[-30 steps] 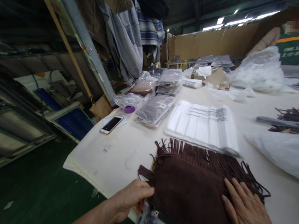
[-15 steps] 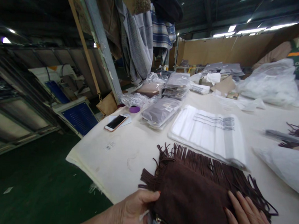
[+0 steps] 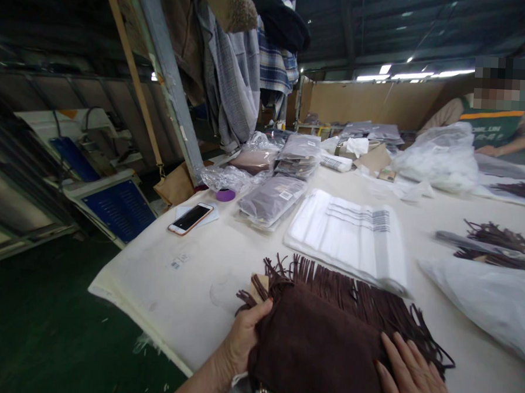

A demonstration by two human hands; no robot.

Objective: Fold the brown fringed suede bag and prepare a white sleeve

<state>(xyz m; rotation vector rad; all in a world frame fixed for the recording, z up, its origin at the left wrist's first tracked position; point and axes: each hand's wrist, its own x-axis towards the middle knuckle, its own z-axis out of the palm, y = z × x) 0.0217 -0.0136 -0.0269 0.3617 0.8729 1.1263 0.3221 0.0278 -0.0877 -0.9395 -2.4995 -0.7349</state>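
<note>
Green floor [image 3: 39, 337], cream table [image 3: 187, 286], ceiling strip lights [image 3: 409, 75], hanging coats [image 3: 238, 72].

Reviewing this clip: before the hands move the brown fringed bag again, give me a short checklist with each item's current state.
1. Left hand grips the bag's left edge: ok.
2. Right hand lies flat on the fringed bag: ok.
3. Fringe spread out, no tassel caught under the stack of white bags: ok.
4. Phone apart from the bag: ok.
5. Zipper at the bag's near edge closed: cannot tell.
</note>
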